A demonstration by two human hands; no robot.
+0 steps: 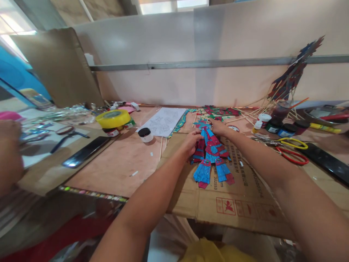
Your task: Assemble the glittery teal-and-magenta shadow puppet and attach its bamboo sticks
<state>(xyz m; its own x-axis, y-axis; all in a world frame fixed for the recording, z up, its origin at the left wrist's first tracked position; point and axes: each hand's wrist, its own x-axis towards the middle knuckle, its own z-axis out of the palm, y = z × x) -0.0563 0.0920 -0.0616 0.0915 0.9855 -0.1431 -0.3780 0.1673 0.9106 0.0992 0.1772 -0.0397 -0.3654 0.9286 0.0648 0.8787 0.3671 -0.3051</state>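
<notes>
A flat blue and red painted figure, which looks like a shadow puppet (214, 147), lies over the printed cardboard sheet (207, 203) in front of me. My left hand (193, 144) has its fingers closed on the puppet's left edge, at about the middle. At the upper right, by the puppet's head, my right hand (217, 128) is bent with its fingers closed on it; the fingertips are partly hidden. Behind the hands lie several green and red painted pieces (218, 112) with thin sticks. A white sheet with line drawings (163, 122) lies to the left of them.
A lidded jar (145, 135) and yellow tape (113, 118) stand at left, near a phone (86, 151) and pliers (69, 138). At right are paint jars (287, 130), red-handled scissors (293, 155), a dark phone (327, 162) and upright sticks with painted figures (293, 76). Another person's arm (9, 156) is at far left.
</notes>
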